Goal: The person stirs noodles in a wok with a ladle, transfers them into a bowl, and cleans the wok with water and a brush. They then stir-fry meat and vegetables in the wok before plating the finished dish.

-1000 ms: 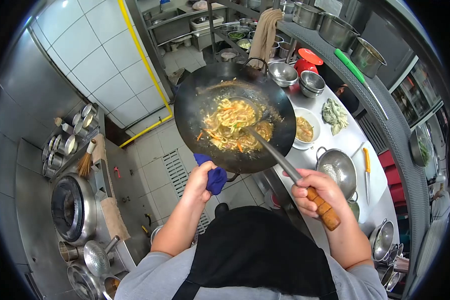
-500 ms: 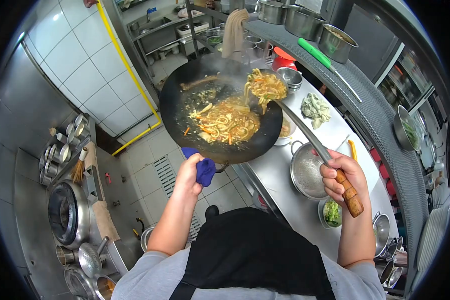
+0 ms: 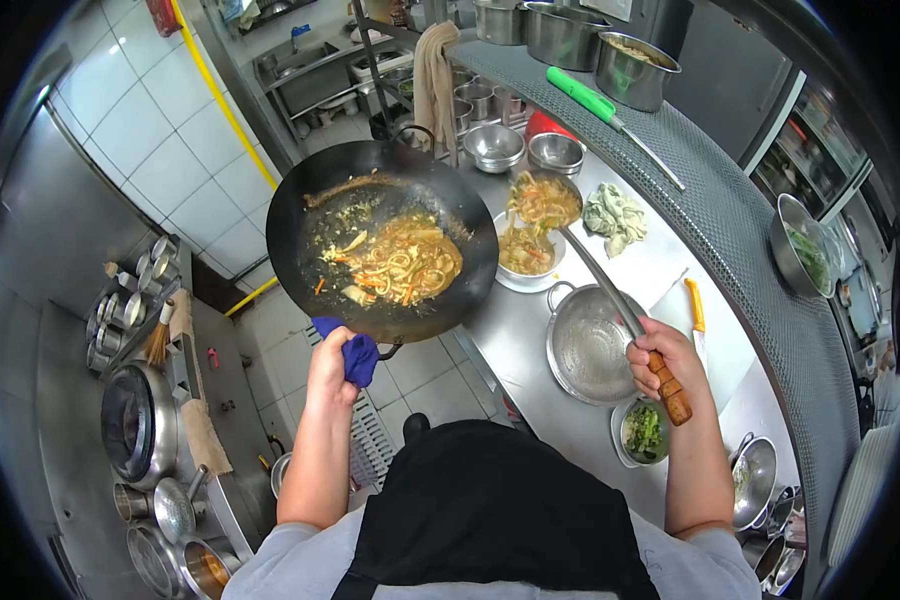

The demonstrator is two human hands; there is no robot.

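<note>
My left hand (image 3: pixel 332 366) is closed round the near handle of a black wok (image 3: pixel 295 235), with a purple cloth (image 3: pixel 361 360) between hand and handle. Noodles with carrot strips (image 3: pixel 410 262) lie in the wok, which is held up beside the counter. In my right hand (image 3: pixel 667 358) is the wooden handle of a long ladle (image 3: pixel 605 283). Its bowl carries a heap of noodles (image 3: pixel 543 199) and hangs over a white bowl (image 3: pixel 528 282) on the counter. That bowl has noodles and broth in it, and some strands hang from the ladle above it.
On the steel counter (image 3: pixel 515 340) stand a strainer (image 3: pixel 592 345), a container of chopped greens (image 3: pixel 645 432), a yellow-handled knife (image 3: pixel 696 310), a crumpled cloth (image 3: pixel 615 217) and metal bowls (image 3: pixel 493 147). A raised shelf (image 3: pixel 730 190) holds pots. At left is a stove (image 3: pixel 135 425).
The ladle of noodles has moved from beside the wok's rim to over the white bowl. The wok has shifted left, away from the counter, and the white bowl shows more fully.
</note>
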